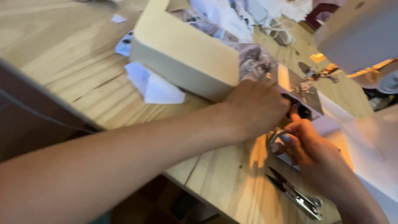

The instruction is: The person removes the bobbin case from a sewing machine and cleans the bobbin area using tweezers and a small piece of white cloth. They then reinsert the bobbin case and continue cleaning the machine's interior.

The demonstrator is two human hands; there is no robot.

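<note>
The left hand (256, 108) lies knuckles-up at the bed of the sewing machine (186, 58), fingers curled down and pressed against the metal plate (309, 97) at the needle end. What the fingers enclose, if anything, cannot be told; the fingertips are hidden beneath the hand. The right hand (309, 145) sits just beside it, on the nearer side of the plate, thumb raised toward a dark opening in the machine bed. Its fingers are closed around a small rounded metal part (277, 141), likely a ring or loop, though blur prevents a firmer identification. The two hands are near each other, almost touching at the thumb.

The sewing machine is cream-coloured and lies across the wooden table (74, 70), its long body running away from the hands toward the upper left. Patterned fabric (253, 60) is bunched against the machine directly behind the left hand. A white scrap of cloth (155, 87) protrudes from under the machine's near edge, to the left of the hands. A pair of metal thread snips (292, 193) lies on the table just below the right hand, blades pointing toward the machine, untouched. Loose white fabric pieces (232, 14) are heaped beyond the machine's far side. A white surface (373, 145) borders the right hand on the right.
</note>
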